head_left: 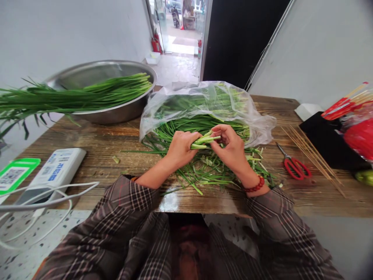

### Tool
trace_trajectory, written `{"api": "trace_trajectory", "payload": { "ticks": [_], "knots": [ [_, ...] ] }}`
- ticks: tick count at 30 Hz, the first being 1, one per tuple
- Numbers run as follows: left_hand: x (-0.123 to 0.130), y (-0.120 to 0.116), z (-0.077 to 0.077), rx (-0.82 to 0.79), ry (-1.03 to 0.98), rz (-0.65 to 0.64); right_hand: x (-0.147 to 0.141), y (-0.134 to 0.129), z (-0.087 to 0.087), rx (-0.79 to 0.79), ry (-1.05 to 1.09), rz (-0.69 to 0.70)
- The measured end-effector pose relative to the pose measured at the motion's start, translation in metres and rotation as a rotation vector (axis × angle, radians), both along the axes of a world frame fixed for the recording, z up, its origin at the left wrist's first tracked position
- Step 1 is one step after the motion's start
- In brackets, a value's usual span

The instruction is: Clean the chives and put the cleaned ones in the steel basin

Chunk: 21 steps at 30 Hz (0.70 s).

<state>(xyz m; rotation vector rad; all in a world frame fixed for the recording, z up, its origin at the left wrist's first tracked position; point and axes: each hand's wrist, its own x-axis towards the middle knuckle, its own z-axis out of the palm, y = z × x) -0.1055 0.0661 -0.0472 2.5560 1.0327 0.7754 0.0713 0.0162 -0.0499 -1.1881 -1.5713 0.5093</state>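
My left hand (184,146) is closed round a small bunch of garlic chives (206,140), whose pale stalk ends stick out to the right. At those ends, the thumb and fingers of my right hand (230,146) pinch a stalk. Behind both hands, a clear plastic bag (180,95) lies over a large pile of green garlic chives (192,123). Below my hands, loose trimmings (201,171) of leaves and stalk bits are scattered over the wooden table (105,144).
A steel basin (116,116) at the back left bears long chives that overhang its rim. White power strip (55,171) and cables lie left. To the right are red-handled scissors (295,167), thin wooden skewers (317,159) and a black box (320,140) holding red-wrapped packets.
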Motion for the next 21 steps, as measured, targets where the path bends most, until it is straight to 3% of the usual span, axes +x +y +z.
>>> {"api": "trace_trajectory", "payload": {
  "ticks": [5,13,21],
  "knots": [
    [0.001,-0.001,-0.001,0.038,0.082,0.045,-0.002,0.001,-0.005,0.091,-0.108,-0.011],
    [0.003,0.003,-0.002,-0.019,0.008,-0.022,-0.003,0.000,-0.011,0.290,-0.473,-0.143],
    [0.003,0.004,-0.001,-0.062,-0.035,-0.049,0.000,0.009,-0.010,0.266,-0.577,-0.219]
  ]
}}
